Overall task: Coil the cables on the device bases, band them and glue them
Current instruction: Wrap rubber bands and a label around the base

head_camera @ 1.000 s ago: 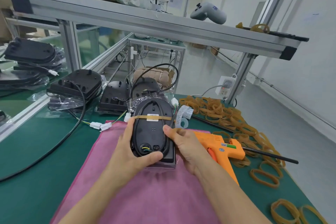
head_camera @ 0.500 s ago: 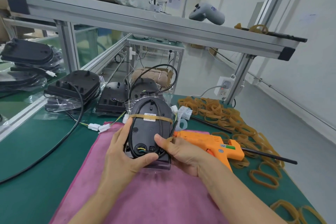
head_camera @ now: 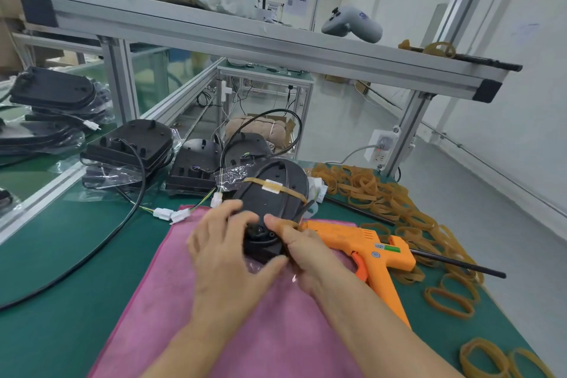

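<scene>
A black oval device base (head_camera: 270, 199) lies tilted over the far end of a pink cloth (head_camera: 245, 316), with a black cable coiled along its rim. A tan rubber band (head_camera: 294, 192) crosses its upper part over a white label. My left hand (head_camera: 224, 258) grips the base's near left end, thumb under its edge. My right hand (head_camera: 300, 248) holds the near right side, thumb pressing on top by the cable. An orange glue gun (head_camera: 368, 248) lies on the cloth's right edge, just beyond my right hand.
Several loose rubber bands (head_camera: 383, 196) are scattered over the green mat at right. More black bases (head_camera: 135, 144) in plastic wrap sit at the back left, with a long black cable (head_camera: 92, 252) and white connectors (head_camera: 168, 214). An aluminium shelf frame (head_camera: 245, 40) spans overhead.
The base has tipped up and shifted slightly right. My left hand slid over its near end, covering the cable exit; my right thumb stays pressed on the right side.
</scene>
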### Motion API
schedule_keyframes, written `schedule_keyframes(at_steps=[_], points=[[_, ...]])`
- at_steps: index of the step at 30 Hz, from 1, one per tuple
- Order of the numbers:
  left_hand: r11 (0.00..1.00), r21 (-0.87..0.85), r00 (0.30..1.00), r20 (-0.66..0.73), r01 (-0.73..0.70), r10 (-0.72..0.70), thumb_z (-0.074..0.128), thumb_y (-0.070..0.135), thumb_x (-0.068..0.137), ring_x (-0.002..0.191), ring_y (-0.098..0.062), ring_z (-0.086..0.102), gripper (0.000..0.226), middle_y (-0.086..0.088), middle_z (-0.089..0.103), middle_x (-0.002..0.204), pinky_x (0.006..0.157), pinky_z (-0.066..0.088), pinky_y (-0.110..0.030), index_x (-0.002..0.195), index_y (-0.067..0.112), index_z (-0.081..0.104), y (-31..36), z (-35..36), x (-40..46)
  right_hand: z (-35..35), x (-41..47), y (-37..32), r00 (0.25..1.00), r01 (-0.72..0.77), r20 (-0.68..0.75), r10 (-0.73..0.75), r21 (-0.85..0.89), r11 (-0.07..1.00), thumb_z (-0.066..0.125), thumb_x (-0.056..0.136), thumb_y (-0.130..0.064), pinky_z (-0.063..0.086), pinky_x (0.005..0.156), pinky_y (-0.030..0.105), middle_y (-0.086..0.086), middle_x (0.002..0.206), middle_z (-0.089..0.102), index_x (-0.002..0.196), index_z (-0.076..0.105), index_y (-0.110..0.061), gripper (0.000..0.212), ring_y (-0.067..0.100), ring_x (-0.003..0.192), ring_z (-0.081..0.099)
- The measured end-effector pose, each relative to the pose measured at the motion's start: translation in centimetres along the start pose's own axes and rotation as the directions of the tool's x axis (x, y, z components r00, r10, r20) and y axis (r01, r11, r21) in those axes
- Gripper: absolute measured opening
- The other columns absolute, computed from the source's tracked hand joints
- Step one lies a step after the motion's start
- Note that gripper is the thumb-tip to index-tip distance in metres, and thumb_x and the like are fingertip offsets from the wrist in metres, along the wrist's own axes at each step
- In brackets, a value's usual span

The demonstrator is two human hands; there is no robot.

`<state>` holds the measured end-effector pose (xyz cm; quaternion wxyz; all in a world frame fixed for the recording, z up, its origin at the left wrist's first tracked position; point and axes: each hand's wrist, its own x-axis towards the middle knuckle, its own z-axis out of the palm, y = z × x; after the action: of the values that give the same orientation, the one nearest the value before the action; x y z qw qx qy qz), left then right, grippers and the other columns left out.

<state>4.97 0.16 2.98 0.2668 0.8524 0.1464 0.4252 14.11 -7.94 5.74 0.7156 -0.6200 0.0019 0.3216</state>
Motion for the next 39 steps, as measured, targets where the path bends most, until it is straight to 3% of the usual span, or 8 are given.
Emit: schedule_keyframes(at_steps=[5, 13, 19, 23, 25, 29, 34, 39], points=[[0.993, -0.025, 0.983, -0.142, 0.114, -0.116, 0.052, 0.025, 0.078, 0.108, -0.024, 0.046, 0.013, -0.004, 0.062, 0.104, 0.088, 0.028, -0.039, 0.078, 0.012, 0.054, 2.0, 2.5, 0.1, 2.4, -0.4, 1.0, 0.996, 0.061, -0.079, -0.044, 0.218, 0.974, 0.072, 0.083, -0.008, 0.051, 0.047, 0.019, 0.004, 0.063, 0.071, 0.076, 0.07, -0.004, 0.008, 0.011, 0.053, 0.067], [0.992, -0.124, 0.976, -0.212, 0.024, -0.05, 0.06, -0.005, 0.066, 0.095, -0.04, 0.058, 0.011, -0.01, 0.065, 0.089, 0.08, 0.046, -0.054, 0.07, 0.003, 0.053, 0.9, 2.8, 0.7, 3.8, -0.9, 1.5, 0.991, 0.091, -0.12, -0.051, 0.352, 0.932, 0.068, 0.086, -0.001, 0.052, 0.049, 0.021, 0.009, 0.068, 0.07, 0.072, 0.069, -0.001, 0.014, 0.014, 0.054, 0.066], [0.999, -0.049, 0.987, -0.16, -0.012, 0.004, 0.053, 0.0, 0.066, 0.097, -0.036, 0.061, 0.014, -0.009, 0.067, 0.098, 0.084, 0.043, -0.043, 0.078, 0.005, 0.058, 1.4, 1.8, 1.4, 3.7, -1.4, 1.1, 0.992, 0.101, -0.111, -0.062, 0.399, 0.911, 0.069, 0.085, 0.0, 0.051, 0.045, 0.021, 0.009, 0.064, 0.07, 0.07, 0.068, -0.001, 0.015, 0.015, 0.05, 0.066], [0.946, -0.033, 0.946, -0.01, 0.323, -0.324, 0.056, -0.009, 0.06, 0.125, -0.031, 0.048, 0.072, -0.008, 0.055, 0.134, 0.103, 0.037, -0.047, 0.13, 0.007, 0.054, -1.5, 0.7, 1.1, 1.1, -1.1, 0.3, 0.979, 0.153, -0.158, -0.128, 0.16, 0.975, 0.075, 0.081, -0.014, 0.057, 0.063, 0.036, 0.013, 0.075, 0.069, 0.081, 0.068, -0.001, 0.015, 0.025, 0.063, 0.066], [0.872, -0.147, 0.882, 0.142, 0.467, -0.449, 0.049, -0.018, 0.062, 0.113, -0.018, 0.056, 0.085, 0.002, 0.06, 0.127, 0.093, 0.047, -0.039, 0.141, 0.013, 0.047, -2.8, 0.1, 1.0, -0.3, -1.3, 0.3, 0.976, 0.193, -0.104, -0.189, 0.035, 0.98, 0.077, 0.078, -0.014, 0.057, 0.075, 0.038, 0.012, 0.079, 0.074, 0.074, 0.072, -0.006, 0.01, 0.028, 0.075, 0.069], [0.814, -0.391, 0.887, 0.352, 0.429, -0.299, 0.035, -0.022, 0.055, 0.101, -0.006, 0.067, 0.088, 0.015, 0.072, 0.106, 0.08, 0.057, -0.032, 0.113, 0.034, 0.071, -3.7, -1.4, 1.6, -2.1, -1.5, 0.2, 0.966, 0.251, -0.009, -0.257, -0.18, 0.951, 0.077, 0.07, -0.011, 0.054, 0.076, 0.031, 0.006, 0.078, 0.075, 0.067, 0.078, -0.014, 0.004, 0.018, 0.074, 0.068], [0.888, -0.305, 0.872, 0.456, 0.343, -0.18, 0.04, -0.028, 0.062, 0.09, 0.021, 0.058, 0.092, 0.036, 0.068, 0.084, 0.073, 0.039, 0.002, 0.069, 0.059, 0.069, -4.4, -3.7, 3.3, -3.9, -1.7, -0.2, 0.992, 0.128, 0.038, -0.123, -0.196, 0.972, 0.073, 0.066, -0.015, 0.049, 0.068, 0.034, 0.013, 0.076, 0.069, 0.069, 0.074, -0.01, 0.005, 0.024, 0.068, 0.064], [0.829, -0.422, 0.855, 0.505, 0.368, -0.123, 0.05, -0.028, 0.078, 0.102, -0.012, 0.067, 0.074, 0.011, 0.074, 0.102, 0.089, 0.055, -0.03, 0.109, 0.037, 0.067, -4.5, -2.4, 1.6, -4.6, -1.2, -0.5, 0.996, 0.06, 0.074, -0.056, -0.059, 0.996, 0.07, 0.067, -0.016, 0.054, 0.061, 0.033, 0.011, 0.073, 0.067, 0.075, 0.065, -0.012, 0.01, 0.025, 0.062, 0.064]])
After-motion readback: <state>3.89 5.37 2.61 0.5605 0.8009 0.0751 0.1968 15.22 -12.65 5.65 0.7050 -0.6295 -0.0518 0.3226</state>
